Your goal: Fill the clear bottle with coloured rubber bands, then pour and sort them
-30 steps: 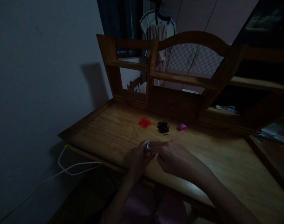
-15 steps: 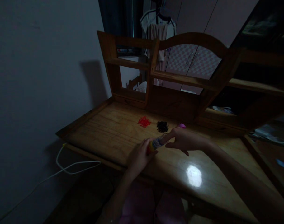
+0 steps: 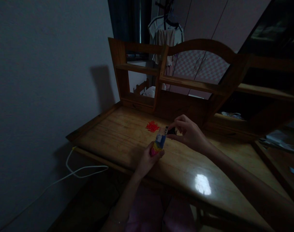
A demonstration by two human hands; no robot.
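Observation:
My left hand (image 3: 148,159) is closed around the lower part of a small clear bottle (image 3: 160,141), which leans slightly right with its mouth up. Inside it are bands of pink, yellow and blue. Beside the bottle's mouth is my right hand (image 3: 185,131); its thumb and forefinger are curved with a gap between the tips, and I see nothing held there. Behind those fingers lies a pile of small black pieces (image 3: 171,131), partly hidden. A pile of small red pieces (image 3: 152,126) sits on the desk left of it.
The wooden desk (image 3: 108,138) has a raised shelf unit (image 3: 161,77) along its back. A white cable (image 3: 89,167) hangs at the front left edge. The wall (image 3: 52,80) stands close on the left. A bright reflection shows on the desk at right.
The bottle has been tilted more upright in my left hand. My right hand has moved up from the bottle's mouth, and now covers part of the black pile. The view has shifted slightly.

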